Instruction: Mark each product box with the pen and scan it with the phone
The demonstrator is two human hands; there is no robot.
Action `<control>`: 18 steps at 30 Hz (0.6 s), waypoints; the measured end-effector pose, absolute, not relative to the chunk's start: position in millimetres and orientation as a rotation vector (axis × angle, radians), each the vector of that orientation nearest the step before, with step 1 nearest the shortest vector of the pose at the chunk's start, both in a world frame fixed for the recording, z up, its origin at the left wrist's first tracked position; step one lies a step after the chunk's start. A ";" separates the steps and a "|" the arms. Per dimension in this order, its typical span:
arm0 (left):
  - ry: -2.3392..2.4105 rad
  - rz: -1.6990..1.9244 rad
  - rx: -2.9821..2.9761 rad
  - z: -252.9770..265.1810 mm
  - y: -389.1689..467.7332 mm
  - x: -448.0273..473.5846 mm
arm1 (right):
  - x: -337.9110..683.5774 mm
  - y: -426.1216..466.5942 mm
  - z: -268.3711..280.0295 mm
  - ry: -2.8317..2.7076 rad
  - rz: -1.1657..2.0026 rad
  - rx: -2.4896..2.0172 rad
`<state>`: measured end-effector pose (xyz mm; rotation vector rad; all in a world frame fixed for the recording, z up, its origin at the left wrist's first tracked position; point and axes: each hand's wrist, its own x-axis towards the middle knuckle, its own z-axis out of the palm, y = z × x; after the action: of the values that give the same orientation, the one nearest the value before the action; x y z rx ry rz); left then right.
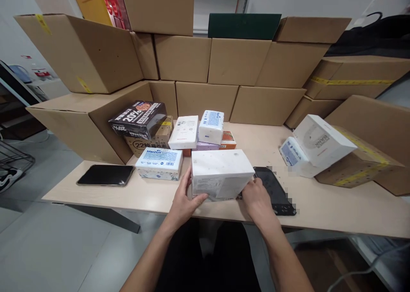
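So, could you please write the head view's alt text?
A left hand holds a white box at a table, the right hand by the box's lower right corner. Nearby are a phone, flat dark device, small packages and stacked cardboard boxes.

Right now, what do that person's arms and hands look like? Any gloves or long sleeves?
The left hand and right hand are bare, with no gloves. Both forearms are bare too: no sleeves, watch or bracelet shows. Some fingers are hidden, so I can't tell about rings.

Black box point(138, 120) "20%", tilted box point(323, 140) "POWER BANK"
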<state>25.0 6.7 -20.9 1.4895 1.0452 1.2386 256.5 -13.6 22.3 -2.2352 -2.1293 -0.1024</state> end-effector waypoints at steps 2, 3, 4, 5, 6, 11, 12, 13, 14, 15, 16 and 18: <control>1.051 1.246 1.494 -21.2 5.9 25.2 | 255.8 -10.8 15.7 -2.119 -0.085 -2.241; 1.054 1.249 1.499 -21.3 5.2 25.2 | 257.2 -11.7 13.0 -2.130 -0.073 -2.234; 1.059 1.253 1.506 -21.3 4.3 25.2 | 259.9 -14.1 10.9 -2.142 -0.073 -2.210; 1.065 1.259 1.518 -21.3 3.3 25.1 | 263.9 -18.1 9.2 -2.138 -0.096 -2.167; 1.070 1.267 1.534 -21.4 2.3 24.9 | 269.2 -23.5 7.6 -2.107 -0.149 -2.108; 1.020 1.396 1.634 -25.0 -1.3 23.4 | 307.9 -57.9 -7.9 -1.552 -0.452 -2.152; 1.008 1.436 1.653 -26.8 -1.5 23.3 | 315.7 -63.1 -13.1 -1.461 -0.408 -2.240; 1.004 1.481 1.675 -28.9 -1.4 23.3 | 322.6 -66.9 -18.6 -1.400 -0.333 -2.308; 1.009 1.532 1.699 -31.1 -1.2 23.6 | 328.1 -69.2 -23.9 -1.370 -0.249 -2.342; 1.022 1.594 1.722 -33.2 -0.9 24.0 | 332.2 -70.0 -28.8 -1.363 -0.177 -2.339; 1.035 1.662 1.743 -35.0 -0.5 24.5 | 334.7 -69.5 -33.1 -1.373 -0.130 -2.306; 1.050 1.806 1.759 -37.2 0.0 25.7 | 335.6 -65.8 -39.4 -1.399 -0.118 -2.195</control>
<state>25.7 0.0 -37.2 1.7586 1.0499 1.8065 335.6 -65.8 -39.4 -2.1953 -1.3994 -0.1184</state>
